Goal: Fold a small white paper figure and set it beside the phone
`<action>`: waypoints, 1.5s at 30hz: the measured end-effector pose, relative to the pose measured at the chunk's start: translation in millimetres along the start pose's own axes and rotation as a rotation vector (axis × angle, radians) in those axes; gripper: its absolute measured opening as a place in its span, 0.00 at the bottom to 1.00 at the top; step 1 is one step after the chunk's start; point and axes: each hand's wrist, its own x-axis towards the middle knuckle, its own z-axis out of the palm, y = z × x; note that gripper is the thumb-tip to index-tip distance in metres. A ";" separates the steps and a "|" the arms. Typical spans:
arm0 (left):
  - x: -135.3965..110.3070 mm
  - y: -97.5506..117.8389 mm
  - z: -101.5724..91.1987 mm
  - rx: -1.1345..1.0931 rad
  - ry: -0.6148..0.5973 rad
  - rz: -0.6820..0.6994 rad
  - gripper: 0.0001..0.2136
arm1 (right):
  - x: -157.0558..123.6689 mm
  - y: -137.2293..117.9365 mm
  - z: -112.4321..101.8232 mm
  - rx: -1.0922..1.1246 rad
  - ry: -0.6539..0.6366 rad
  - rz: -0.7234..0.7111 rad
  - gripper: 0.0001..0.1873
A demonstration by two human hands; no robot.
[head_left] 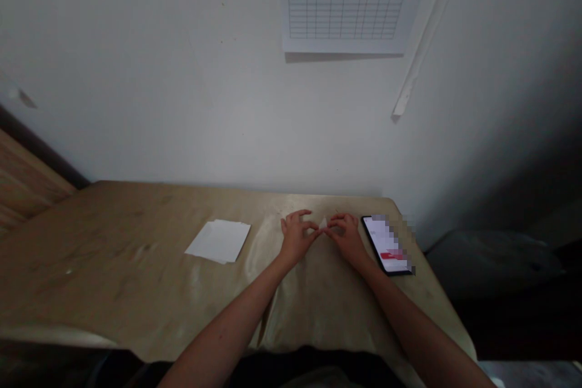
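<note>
A small white piece of folded paper [323, 224], with a pointed top, is between my two hands near the back of the table. My left hand [295, 235] grips its left side with the fingertips, while another finger stays raised and stretched out. From the other side my right hand [346, 236] pinches the paper, its fingers bent together. The fingertips of both hands nearly meet at the paper's lower edge and hide part of it. To the left of my left hand lies a loose stack of white paper sheets [219, 241].
A phone [386, 245] with a lit screen lies right of my right hand. The table [150, 291] has a brownish, wrinkled cover and meets a white wall [182, 103]. A printed grid sheet [345, 0] hangs there, beside a white strip [422, 42].
</note>
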 end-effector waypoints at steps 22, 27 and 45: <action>2.2 2.2 -1.0 -0.034 0.028 -0.006 0.04 | 0.2 -5.3 -2.8 -0.034 -0.065 -0.056 0.04; 4.1 -0.9 -1.1 -0.019 0.031 -0.014 0.03 | 2.8 1.4 -5.7 -0.027 -0.042 -0.025 0.08; 3.7 -5.5 1.5 -0.040 0.082 0.025 0.02 | 1.5 4.0 -3.4 -0.014 -0.028 -0.047 0.06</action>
